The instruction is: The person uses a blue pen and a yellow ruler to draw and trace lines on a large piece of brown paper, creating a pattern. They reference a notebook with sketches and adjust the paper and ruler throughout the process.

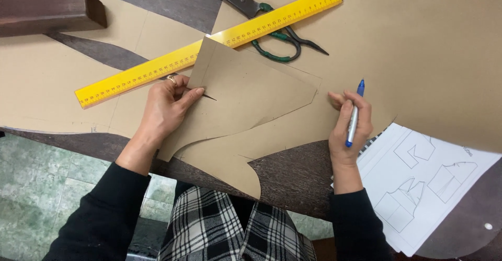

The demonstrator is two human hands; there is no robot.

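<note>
My left hand [166, 107] pinches the left edge of a cut brown paper pattern piece [246, 96], thumb on top beside a short slit, holding it over a larger brown paper sheet [418, 47]. A ring shows on one finger. My right hand [349, 122] rests on the large sheet to the right of the piece and grips a blue and silver pen [354, 116], its blue cap pointing up. A long yellow ruler [209, 47] lies diagonally just beyond the pattern piece, its near edge touching the piece's top corner.
Dark scissors with green-wrapped handles [272, 36] lie under the ruler's far end. A dark wooden block [49, 13] sits at the top left. White sheets with drawn pattern diagrams [423, 182] lie at the lower right on the dark wooden table [298, 175]. Green tiled floor shows at the lower left.
</note>
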